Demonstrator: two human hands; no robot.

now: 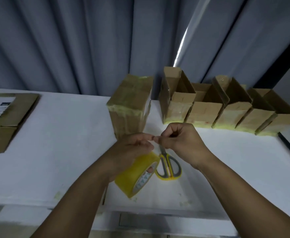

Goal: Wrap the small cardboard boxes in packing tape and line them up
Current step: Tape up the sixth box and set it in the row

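Both forearms reach in from the near edge over the white table (54,134). The left hand (132,148) grips the yellow packing tape roll (134,177) from above, fingers curled over its rim and one fingertip showing inside the core, with the roll tilted off the table. Just beside it, the scissors (168,167) lie flat under the hands. The right hand (180,140) is curled, thumb and forefinger pinching the faint loose tape end (156,144) where it meets the left fingertips. Beyond stands a taped cardboard box (130,103), upright. To its right, a row of open boxes (208,110) lines the far edge, against the curtain (72,40).
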